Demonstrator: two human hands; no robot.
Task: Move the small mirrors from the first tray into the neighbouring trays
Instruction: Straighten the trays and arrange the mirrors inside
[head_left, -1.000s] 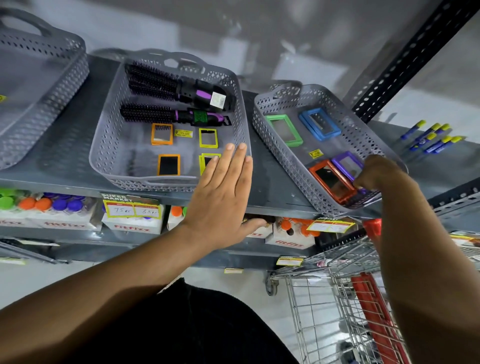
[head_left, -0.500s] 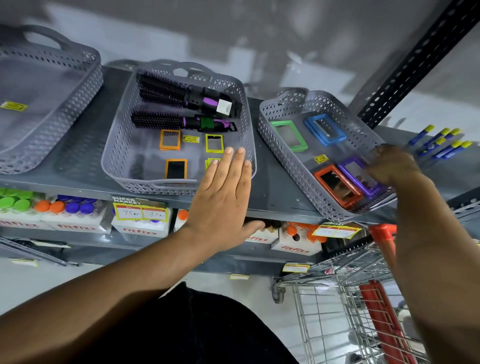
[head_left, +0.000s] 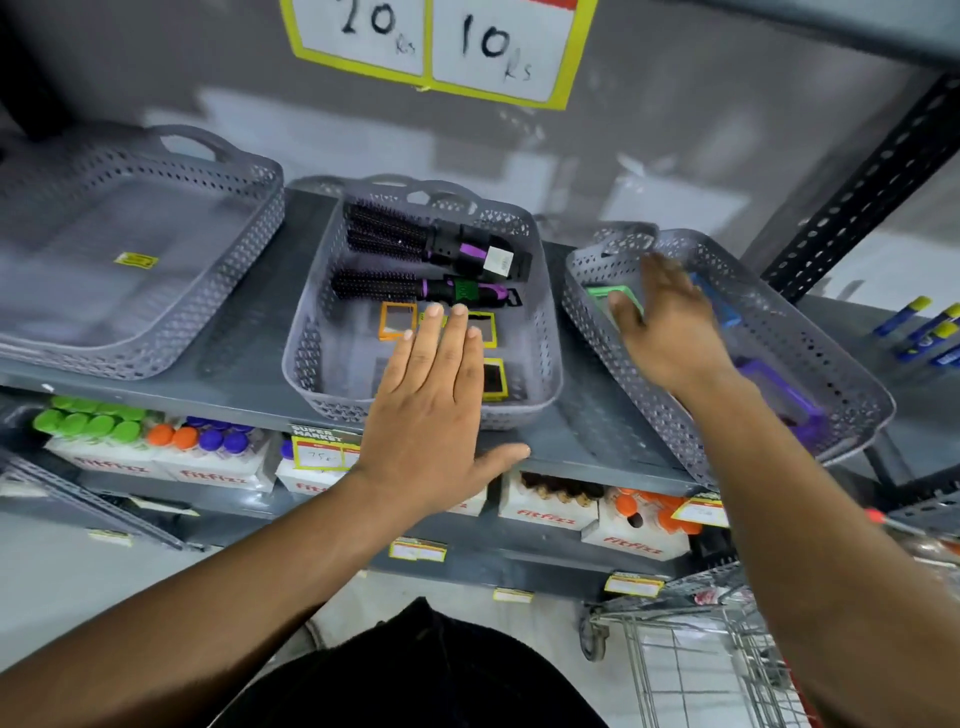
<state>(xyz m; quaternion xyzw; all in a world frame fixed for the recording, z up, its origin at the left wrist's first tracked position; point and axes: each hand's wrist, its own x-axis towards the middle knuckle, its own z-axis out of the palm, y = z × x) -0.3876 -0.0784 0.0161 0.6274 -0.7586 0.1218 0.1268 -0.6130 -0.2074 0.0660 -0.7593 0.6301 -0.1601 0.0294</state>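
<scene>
- Left hand (head_left: 431, 415): we hold it flat, fingers straight and close together, thumb out to the side, over the near rim of the middle tray (head_left: 306, 332); it grips nothing.
- Right hand (head_left: 670, 322): we reach it into the right tray (head_left: 810, 332), fingers loosely spread and blurred; whether it pinches anything we cannot tell.
- Green-framed mirror (head_left: 602, 293): just beyond the right thumb, partly covered by it, on the right tray's floor.
- Blue-framed mirror (head_left: 722, 306): on the far side of the right hand, mostly hidden.
- Purple-framed mirror (head_left: 779, 384): beside the right wrist, at the near end of the same tray.
- Small mirrors in the middle tray: an orange-framed mirror (head_left: 397, 319) just past the left fingertips, two yellow-framed mirrors (head_left: 485, 330) (head_left: 493, 379) just right of those fingers; others may lie under the hand.
- Round hairbrushes (head_left: 395, 236): two, black and purple, beyond the left hand at the tray's far end.
- Left tray (head_left: 249, 239): well to the left of the left hand, holding only a yellow sticker (head_left: 136, 260).
- Progress, as we judge it: partly done. Mirrors lie in two trays and none in the third; which tray counts as first we cannot say.
- Surface: a grey metal shelf (head_left: 260, 322) carrying all three trays, with a lower shelf of capped bottles (head_left: 197, 436) under our arms.
- Room: a shop aisle, grey back wall, handwritten price card (head_left: 431, 47) overhead, wire trolley (head_left: 701, 649) below the right forearm.
</scene>
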